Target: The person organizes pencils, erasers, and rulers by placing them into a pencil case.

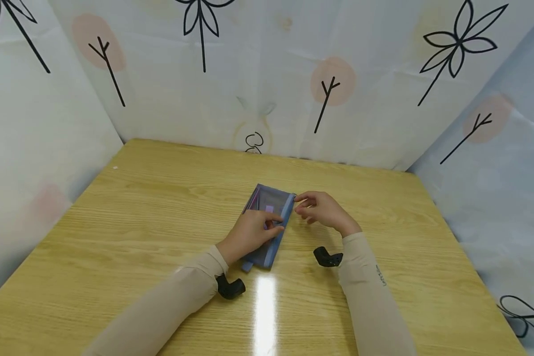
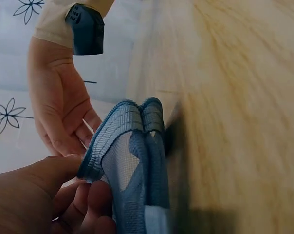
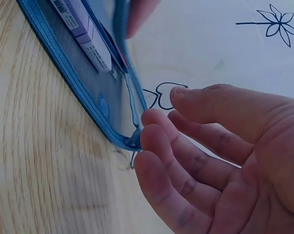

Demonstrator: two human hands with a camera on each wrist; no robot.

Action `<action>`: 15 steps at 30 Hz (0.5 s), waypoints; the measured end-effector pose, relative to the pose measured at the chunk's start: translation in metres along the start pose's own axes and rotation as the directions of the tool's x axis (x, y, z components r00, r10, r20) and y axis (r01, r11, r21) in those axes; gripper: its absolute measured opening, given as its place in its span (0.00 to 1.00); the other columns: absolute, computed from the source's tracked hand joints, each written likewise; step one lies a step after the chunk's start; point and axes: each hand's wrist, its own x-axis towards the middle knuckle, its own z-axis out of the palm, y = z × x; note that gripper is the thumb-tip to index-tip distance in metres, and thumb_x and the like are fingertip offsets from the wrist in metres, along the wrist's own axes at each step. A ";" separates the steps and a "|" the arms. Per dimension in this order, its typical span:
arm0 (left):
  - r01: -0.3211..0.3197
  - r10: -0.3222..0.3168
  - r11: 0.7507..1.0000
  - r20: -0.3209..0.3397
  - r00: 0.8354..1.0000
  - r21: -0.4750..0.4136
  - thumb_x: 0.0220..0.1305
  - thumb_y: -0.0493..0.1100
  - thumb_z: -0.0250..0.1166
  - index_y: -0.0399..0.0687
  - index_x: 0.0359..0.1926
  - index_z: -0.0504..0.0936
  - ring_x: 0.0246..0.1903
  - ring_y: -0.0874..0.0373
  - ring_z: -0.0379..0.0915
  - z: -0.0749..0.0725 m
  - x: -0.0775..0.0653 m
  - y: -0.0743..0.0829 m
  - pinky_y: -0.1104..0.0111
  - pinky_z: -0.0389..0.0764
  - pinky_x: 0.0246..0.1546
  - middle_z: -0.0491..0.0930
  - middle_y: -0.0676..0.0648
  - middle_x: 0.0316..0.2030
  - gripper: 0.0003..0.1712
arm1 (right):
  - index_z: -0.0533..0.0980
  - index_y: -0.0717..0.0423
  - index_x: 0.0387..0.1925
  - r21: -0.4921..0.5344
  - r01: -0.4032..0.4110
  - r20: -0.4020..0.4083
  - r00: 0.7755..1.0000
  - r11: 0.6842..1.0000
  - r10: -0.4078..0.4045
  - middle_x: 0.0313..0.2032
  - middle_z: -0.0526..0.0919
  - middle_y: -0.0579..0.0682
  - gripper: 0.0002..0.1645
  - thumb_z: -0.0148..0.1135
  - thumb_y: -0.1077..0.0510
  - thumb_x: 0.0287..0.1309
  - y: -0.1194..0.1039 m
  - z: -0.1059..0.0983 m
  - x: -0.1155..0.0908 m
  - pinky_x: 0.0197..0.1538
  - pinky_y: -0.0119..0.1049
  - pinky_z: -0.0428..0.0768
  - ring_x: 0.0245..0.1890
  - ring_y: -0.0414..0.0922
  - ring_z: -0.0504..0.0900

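A blue mesh zip pencil case [image 1: 270,194] lies on the table at a slant, its zipped side toward the right. My left hand [image 1: 250,231] reaches over it and pinches the upper edge of the opening between thumb and fingers, as the left wrist view shows. The zip [image 3: 59,63] is undone and the mouth gapes. Inside sits a small purple-and-white box [image 3: 91,44] with a printed label, and thin purple sticks [image 1: 254,201] show through the mesh. My right hand [image 1: 321,210] hovers at the far zip end, fingers loosely bent, fingertips right beside the zip pull [image 3: 133,139].
The wooden table [image 1: 160,198] carries a bright light reflection near its front. Patterned white cloth [image 1: 267,89] hangs behind and at both sides. Each wrist wears a black camera mount, such as the right one [image 1: 327,257].
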 end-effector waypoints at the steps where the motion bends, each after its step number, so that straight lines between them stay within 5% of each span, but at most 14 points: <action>1: -0.001 0.001 1.000 0.010 1.000 0.019 0.66 0.50 0.67 0.49 0.50 0.87 0.15 0.69 0.67 0.001 0.001 0.000 0.74 0.68 0.18 0.77 0.61 0.20 0.16 | 0.71 0.61 0.64 0.000 0.003 -0.008 1.000 1.000 -0.003 0.51 0.81 0.62 0.25 0.58 0.57 0.69 0.000 0.000 0.000 0.48 0.49 0.83 0.47 0.58 0.82; 15: 0.001 -0.004 0.999 0.045 0.999 0.053 0.65 0.49 0.67 0.49 0.48 0.88 0.15 0.69 0.66 0.014 -0.006 -0.008 0.74 0.68 0.19 0.75 0.61 0.19 0.14 | 0.74 0.61 0.62 -0.080 0.020 -0.138 0.990 0.997 -0.031 0.50 0.81 0.61 0.23 0.58 0.55 0.69 0.006 0.012 -0.003 0.46 0.51 0.81 0.42 0.57 0.83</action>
